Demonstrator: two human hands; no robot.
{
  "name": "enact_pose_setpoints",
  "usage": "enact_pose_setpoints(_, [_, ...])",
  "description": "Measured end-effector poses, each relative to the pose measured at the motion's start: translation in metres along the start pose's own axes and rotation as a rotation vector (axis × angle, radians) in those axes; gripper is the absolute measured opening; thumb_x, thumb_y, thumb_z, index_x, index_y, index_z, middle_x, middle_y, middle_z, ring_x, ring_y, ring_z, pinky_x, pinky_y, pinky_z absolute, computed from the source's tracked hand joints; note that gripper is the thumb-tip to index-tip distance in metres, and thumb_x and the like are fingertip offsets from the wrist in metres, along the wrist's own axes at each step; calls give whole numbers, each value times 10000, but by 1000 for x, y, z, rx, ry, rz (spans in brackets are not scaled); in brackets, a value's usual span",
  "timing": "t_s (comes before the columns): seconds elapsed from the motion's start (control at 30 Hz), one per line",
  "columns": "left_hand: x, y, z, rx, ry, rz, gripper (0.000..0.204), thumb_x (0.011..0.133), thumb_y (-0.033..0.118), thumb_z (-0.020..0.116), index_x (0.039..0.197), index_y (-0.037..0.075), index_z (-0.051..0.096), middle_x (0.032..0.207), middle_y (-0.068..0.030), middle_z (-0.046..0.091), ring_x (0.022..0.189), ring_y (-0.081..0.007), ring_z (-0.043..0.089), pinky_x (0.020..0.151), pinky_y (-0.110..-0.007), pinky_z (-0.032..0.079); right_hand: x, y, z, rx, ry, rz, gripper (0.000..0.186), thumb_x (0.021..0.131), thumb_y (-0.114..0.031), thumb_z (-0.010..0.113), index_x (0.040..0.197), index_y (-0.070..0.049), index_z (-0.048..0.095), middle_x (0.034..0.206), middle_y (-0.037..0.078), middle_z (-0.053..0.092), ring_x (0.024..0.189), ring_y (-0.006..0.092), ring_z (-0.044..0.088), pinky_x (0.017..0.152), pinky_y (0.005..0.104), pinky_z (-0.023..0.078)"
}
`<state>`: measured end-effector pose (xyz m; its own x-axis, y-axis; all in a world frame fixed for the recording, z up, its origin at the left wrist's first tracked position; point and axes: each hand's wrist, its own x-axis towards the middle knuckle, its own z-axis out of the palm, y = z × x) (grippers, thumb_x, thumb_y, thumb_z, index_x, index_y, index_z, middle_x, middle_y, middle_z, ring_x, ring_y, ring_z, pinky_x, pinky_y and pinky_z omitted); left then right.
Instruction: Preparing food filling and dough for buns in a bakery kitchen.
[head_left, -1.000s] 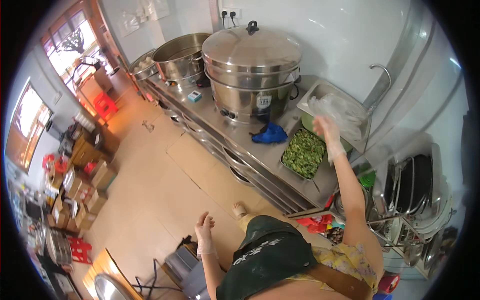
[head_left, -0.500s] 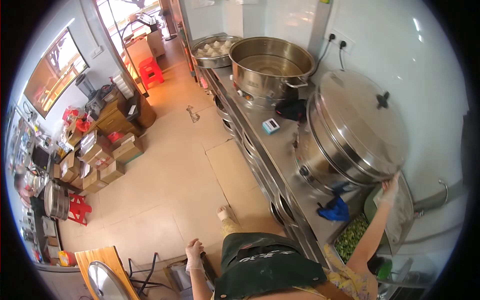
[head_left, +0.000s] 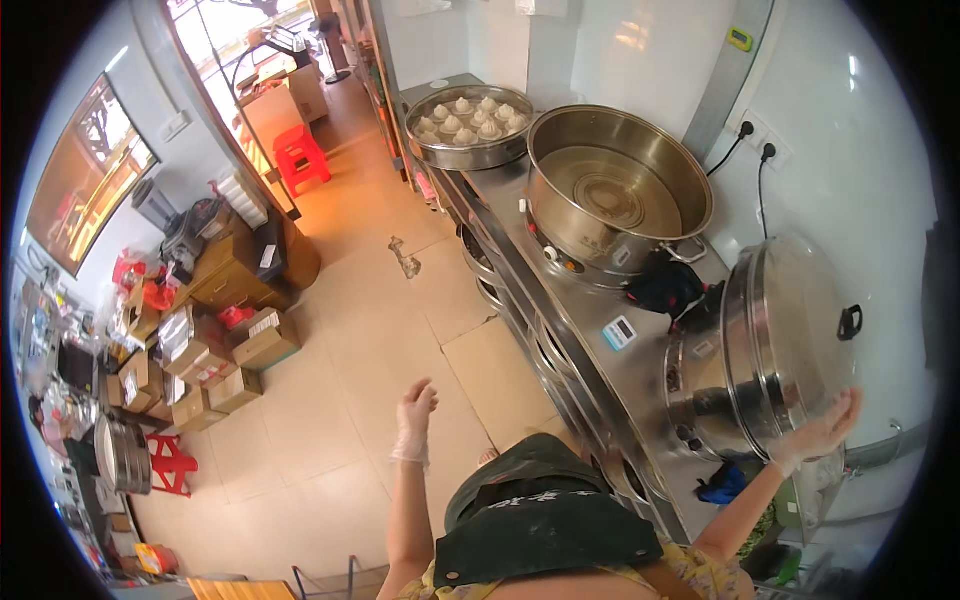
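Hanging loosely open, empty, the right hand (head_left: 822,430) is now brought nearer the black handle (head_left: 850,323) of the domed steel lid (head_left: 795,320); the left hand (head_left: 414,412) is half-curled, visibly empty.

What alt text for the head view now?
A person's open, gloved right hand is by a lidded steel steamer, contact unclear; the left hand looks empty. Along the counter sit an open pot and a tray of buns.

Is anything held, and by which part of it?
Nothing is visibly held: the left grip is loosely curled, the right grip is open near the lidded pot.
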<state>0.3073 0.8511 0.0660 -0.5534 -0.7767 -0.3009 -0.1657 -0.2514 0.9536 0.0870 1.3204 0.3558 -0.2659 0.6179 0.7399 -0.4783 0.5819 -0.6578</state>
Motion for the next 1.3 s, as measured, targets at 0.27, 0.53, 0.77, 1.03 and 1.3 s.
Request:
enact_pose_setpoints(0.27, [265,106,46,14,-190,55,294,862,133,557,1126,16,609,829,-27,621,699,-96,567,663,-236,471,-189,-76,281,195,-613,95,297,962,-119,406,1190,17,539,984,52,596,811,107,517,765,260,431])
enact_pose_setpoints(0.53, [541,240,41,54,-96,121,285,851,121,572,1116,23,616,833,-35,622,696,-92,569,641,-223,475,-394,-131,605,667,-1156,711,289,934,-119,529,1213,-47,550,928,36,598,764,74,528,689,199,446])
enact_pose_setpoints(0.77, [830,350,75,228,-145,237,297,833,127,601,1109,19,619,835,-41,623,701,-88,570,635,-226,475,-553,-43,874,274,-921,673,503,855,-204,635,1289,-21,460,997,68,597,825,143,559,733,256,458])
enact_pose_setpoints(1.03, [1212,472,186,715,-130,497,493,713,232,739,1126,1,598,846,-128,636,706,-227,610,691,-329,492,-601,-51,1100,-468,-945,855,802,769,-396,697,1328,69,358,1309,206,473,1194,286,466,995,340,338])
enact_pose_setpoints(1.3, [1478,470,265,645,-485,182,820,646,279,791,1273,-97,419,1114,-182,576,1008,-241,568,853,-329,467,-649,-14,1205,-294,-877,1001,618,731,-369,686,1142,70,541,1047,191,614,976,284,579,856,349,429])
